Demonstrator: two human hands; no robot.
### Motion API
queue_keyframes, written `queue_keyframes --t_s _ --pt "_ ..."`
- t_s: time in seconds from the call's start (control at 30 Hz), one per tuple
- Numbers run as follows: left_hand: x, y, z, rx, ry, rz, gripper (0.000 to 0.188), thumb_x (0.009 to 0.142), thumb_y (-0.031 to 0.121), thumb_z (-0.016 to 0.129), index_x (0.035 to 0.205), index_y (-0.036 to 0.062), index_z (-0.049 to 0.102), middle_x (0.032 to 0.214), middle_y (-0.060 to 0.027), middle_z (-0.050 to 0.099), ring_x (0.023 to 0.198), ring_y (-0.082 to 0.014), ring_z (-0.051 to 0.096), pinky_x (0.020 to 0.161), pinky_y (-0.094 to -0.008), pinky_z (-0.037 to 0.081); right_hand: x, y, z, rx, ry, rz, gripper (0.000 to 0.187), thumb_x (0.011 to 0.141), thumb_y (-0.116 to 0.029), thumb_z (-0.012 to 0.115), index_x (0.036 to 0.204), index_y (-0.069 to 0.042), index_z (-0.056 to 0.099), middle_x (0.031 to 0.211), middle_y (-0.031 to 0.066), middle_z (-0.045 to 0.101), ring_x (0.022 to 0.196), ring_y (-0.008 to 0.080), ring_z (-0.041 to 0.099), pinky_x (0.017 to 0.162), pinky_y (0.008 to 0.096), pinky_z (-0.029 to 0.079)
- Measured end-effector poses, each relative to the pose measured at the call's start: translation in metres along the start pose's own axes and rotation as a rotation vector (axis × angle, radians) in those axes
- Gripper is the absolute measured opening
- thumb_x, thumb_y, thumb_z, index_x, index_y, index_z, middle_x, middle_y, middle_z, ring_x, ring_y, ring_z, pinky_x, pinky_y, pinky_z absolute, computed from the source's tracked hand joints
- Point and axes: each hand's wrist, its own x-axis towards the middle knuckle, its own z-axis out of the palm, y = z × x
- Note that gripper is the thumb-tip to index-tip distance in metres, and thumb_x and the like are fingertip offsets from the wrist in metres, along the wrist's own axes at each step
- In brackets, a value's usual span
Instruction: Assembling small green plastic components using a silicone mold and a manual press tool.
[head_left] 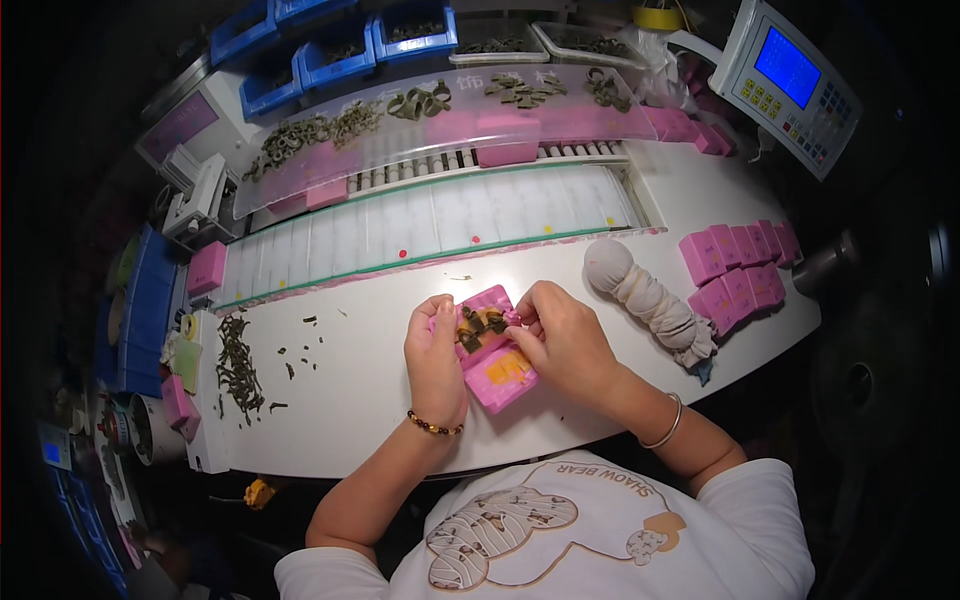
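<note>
An open pink hinged case (497, 378) lies on the white table (350, 400) in front of me. Its far half holds small dark green and brown pieces (478, 325); its near half shows an orange patch. My left hand (434, 352) grips the case's left edge, thumb by the pieces. My right hand (562, 335) pinches the case's upper right edge, fingertips close to the pieces.
A knotted grey cloth bundle (650, 300) lies to the right, beside rows of closed pink cases (738, 268). Loose dark scraps (238, 365) litter the table's left. A white slatted conveyor (430, 225), a clear shelf with dark pieces (420, 110), blue bins (330, 50) and a control panel (790, 80) stand behind.
</note>
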Motion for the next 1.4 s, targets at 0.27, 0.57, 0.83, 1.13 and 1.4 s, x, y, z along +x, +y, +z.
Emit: queue_keyframes --t_s 0.27,0.57,0.83,1.13,1.4 --pt "-0.001 0.001 0.005 -0.032 0.025 -0.022 0.027 0.103 0.022 0.054 0.116 -0.0012 0.056 0.099 -0.0027 0.06 0.087 -0.0067 0.056 0.078 -0.0216 0.047 0.009 0.015 -0.003 0.386 -0.102 0.179 0.022 0.084 -0.01 0.073 0.088 -0.001 0.054 0.084 0.0087 0.055 0.07 0.0152 0.058 0.067 0.0288 0.05" --pt "0.002 0.0 0.002 -0.063 -0.003 -0.034 0.028 0.103 0.023 0.054 0.116 -0.0016 0.056 0.102 -0.0045 0.061 0.09 -0.0086 0.058 0.082 -0.0235 0.048 0.007 0.023 0.003 0.51 -0.087 0.181 0.017 0.086 -0.009 0.07 0.091 -0.001 0.056 0.089 0.0078 0.054 0.071 0.0137 0.056 0.069 0.0283 0.05" --pt "0.002 -0.002 0.0 -0.102 -0.02 -0.045 0.027 0.103 0.023 0.055 0.117 0.0005 0.055 0.099 -0.0035 0.061 0.089 -0.0093 0.059 0.083 -0.0249 0.05 0.017 -0.001 -0.001 0.062 -0.008 -0.263 0.038 0.077 -0.005 0.075 0.112 -0.007 0.062 0.109 0.0126 0.048 0.096 0.0288 0.054 0.082 0.0381 0.05" --pt "0.001 0.0 -0.001 -0.086 -0.04 -0.057 0.025 0.103 0.022 0.053 0.117 0.0006 0.055 0.102 -0.0053 0.062 0.092 -0.0109 0.06 0.082 -0.0261 0.051 0.024 -0.004 -0.008 -0.038 -0.133 -0.343 0.04 0.073 -0.006 0.078 0.11 -0.011 0.063 0.112 0.0126 0.046 0.103 0.0338 0.05 0.088 0.043 0.047" --pt "0.002 0.0 0.0 -0.107 -0.041 -0.062 0.027 0.103 0.023 0.053 0.116 -0.0013 0.055 0.104 -0.0059 0.06 0.092 -0.0091 0.059 0.081 -0.0244 0.05 0.025 -0.002 -0.006 -0.102 -0.095 -0.373 0.031 0.073 -0.008 0.077 0.098 -0.003 0.06 0.114 0.0131 0.048 0.104 0.0334 0.05 0.086 0.0426 0.047"
